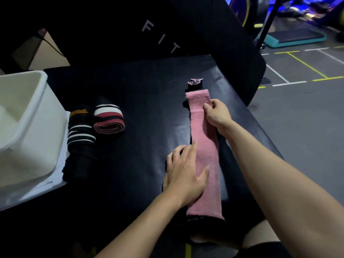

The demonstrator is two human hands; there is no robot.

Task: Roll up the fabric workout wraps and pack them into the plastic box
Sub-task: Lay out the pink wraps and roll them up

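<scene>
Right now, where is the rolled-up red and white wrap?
In the head view, the rolled red-and-white wrap lies left of centre on the black bench, touching the black striped wrap beside the white plastic box.

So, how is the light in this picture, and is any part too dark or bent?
Head view: dim overall; the pink wrap and white plastic box read clearly, the black bench swallows dark wrap edges; blue glow top right; floor lines curve from the wide lens.

We are in a gym: a black padded bench (141, 101) with an upright black backrest lettered "FIT" (162, 38) fills our view. Beyond it we see grey rubber flooring marked with yellow and white lines (297, 64) and a teal-edged aerobic step platform (294, 37).
</scene>
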